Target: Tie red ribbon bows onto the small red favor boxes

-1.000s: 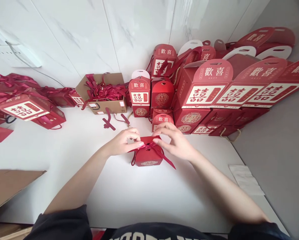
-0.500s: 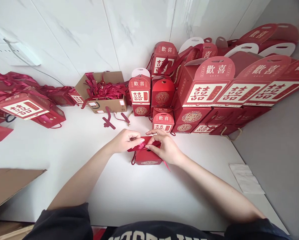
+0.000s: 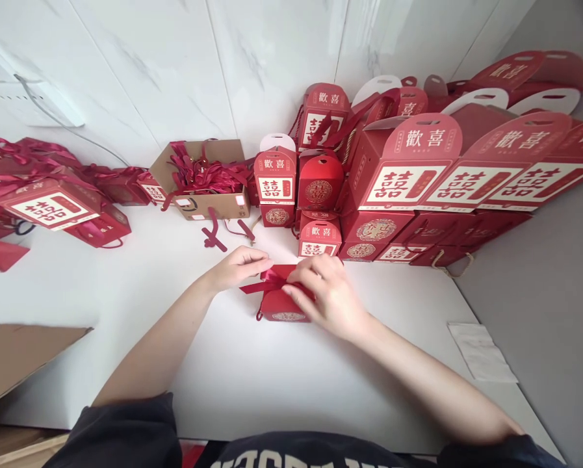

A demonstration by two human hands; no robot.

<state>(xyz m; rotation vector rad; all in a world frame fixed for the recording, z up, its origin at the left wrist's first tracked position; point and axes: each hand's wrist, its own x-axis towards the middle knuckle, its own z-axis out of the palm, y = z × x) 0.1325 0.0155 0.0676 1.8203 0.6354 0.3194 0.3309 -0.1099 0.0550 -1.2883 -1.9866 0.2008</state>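
A small red gift box [image 3: 286, 305] stands on the white table [image 3: 252, 383] between my hands, with a gold round emblem on its front. A dark red satin ribbon [image 3: 264, 281] crosses its top and forms a loose bow. My left hand [image 3: 237, 268] comes in from the left, its fingertips pinched on the ribbon. My right hand [image 3: 325, 296] lies over the top right of the box, gripping it and hiding the knot and part of the lid.
Stacked red boxes printed with 囍 and 歡喜 rise behind my hands and to the right. A cardboard box [image 3: 198, 208] holds red ribbons, and loose ribbon strips [image 3: 213, 231] lie before it. More red bags lie left. A white paper [image 3: 481, 351] sits by the table's right edge.
My right hand has moved down and to the right over the box. The box has turned slightly, and the ribbon now stretches out to its left. The long ribbon tail at the lower right no longer shows.
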